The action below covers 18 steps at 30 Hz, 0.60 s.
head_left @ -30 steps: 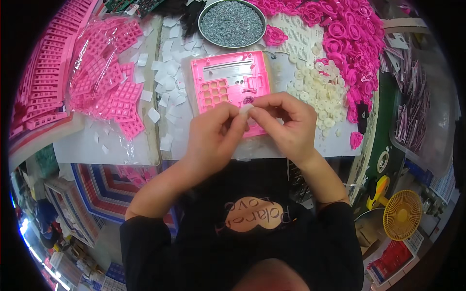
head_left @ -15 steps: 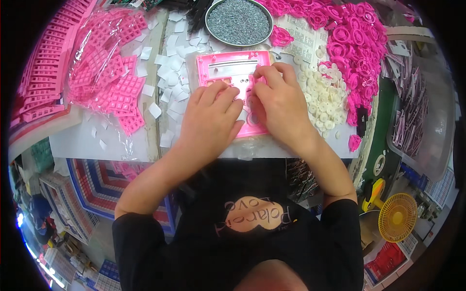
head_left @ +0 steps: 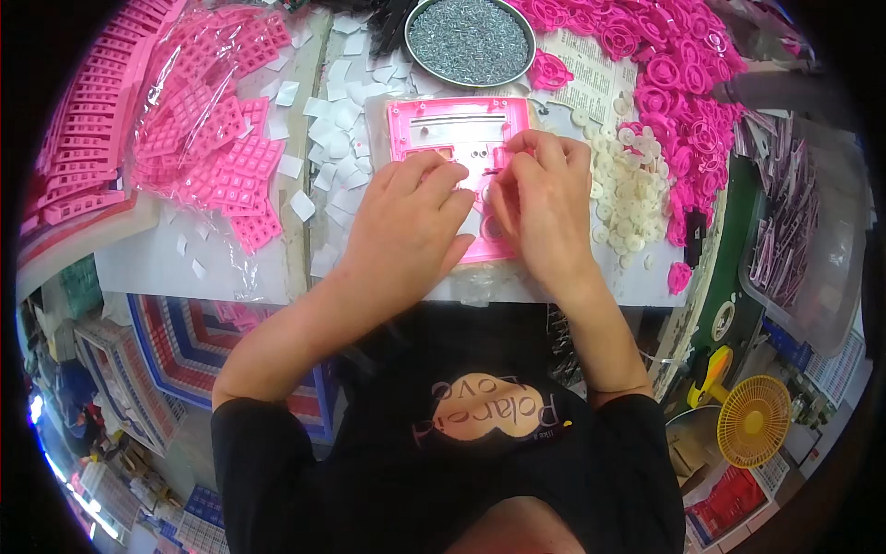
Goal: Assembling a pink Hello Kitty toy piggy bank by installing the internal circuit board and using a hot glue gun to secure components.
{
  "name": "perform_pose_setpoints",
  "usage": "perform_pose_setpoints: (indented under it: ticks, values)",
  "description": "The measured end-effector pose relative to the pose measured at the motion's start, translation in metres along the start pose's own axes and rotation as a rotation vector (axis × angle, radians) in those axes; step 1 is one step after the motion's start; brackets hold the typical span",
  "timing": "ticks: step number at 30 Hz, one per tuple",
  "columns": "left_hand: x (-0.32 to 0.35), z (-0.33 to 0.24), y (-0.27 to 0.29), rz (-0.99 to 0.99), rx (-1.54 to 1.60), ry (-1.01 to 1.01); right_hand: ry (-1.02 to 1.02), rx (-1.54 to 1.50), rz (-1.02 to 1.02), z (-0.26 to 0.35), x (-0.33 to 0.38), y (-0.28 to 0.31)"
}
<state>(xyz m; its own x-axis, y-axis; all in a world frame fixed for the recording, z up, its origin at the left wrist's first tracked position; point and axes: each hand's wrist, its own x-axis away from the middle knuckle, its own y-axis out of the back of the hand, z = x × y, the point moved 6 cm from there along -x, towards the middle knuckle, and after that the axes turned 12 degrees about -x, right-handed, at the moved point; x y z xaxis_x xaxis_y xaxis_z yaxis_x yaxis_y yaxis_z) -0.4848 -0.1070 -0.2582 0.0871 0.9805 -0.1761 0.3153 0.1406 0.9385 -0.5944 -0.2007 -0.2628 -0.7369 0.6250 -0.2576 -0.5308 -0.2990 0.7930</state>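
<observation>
A pink rectangular plastic casing (head_left: 399, 125) lies flat on the bench in front of me, with a long slot near its far end and small round parts inside. My left hand (head_left: 411, 208) lies across the casing's left side, fingers bent and close together, thumb near the near edge. Over the right side, my right hand (head_left: 549, 208) has its thumb and forefinger pinched low against the casing. Whatever small part sits between those fingertips is too hidden to make out. Both hands cover much of the casing's middle.
Beyond the casing stands a round tray (head_left: 407, 42) of small metal screws. White paper squares (head_left: 337, 138) and bagged pink keypads (head_left: 198, 120) lie left. Whitish discs (head_left: 632, 198) and pink ring-shaped parts (head_left: 669, 78) are heaped right, near a yellow fan (head_left: 754, 420).
The whole view has shifted slightly, with the bench things a little farther right. My right fingers have drawn closer together over the casing. The left hand stays in much the same pose.
</observation>
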Motion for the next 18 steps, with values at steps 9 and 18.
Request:
perform_pose_setpoints:
  ticks: [9,18]
  values:
    - [-0.102,0.079,0.011,-0.21,-0.054,0.184,-0.034,-0.004,0.011,-0.001,-0.003,-0.002]
    - [-0.151,0.101,-0.02,-0.052,-0.264,0.056,0.091,-0.244,-0.055,-0.011,-0.007,0.027]
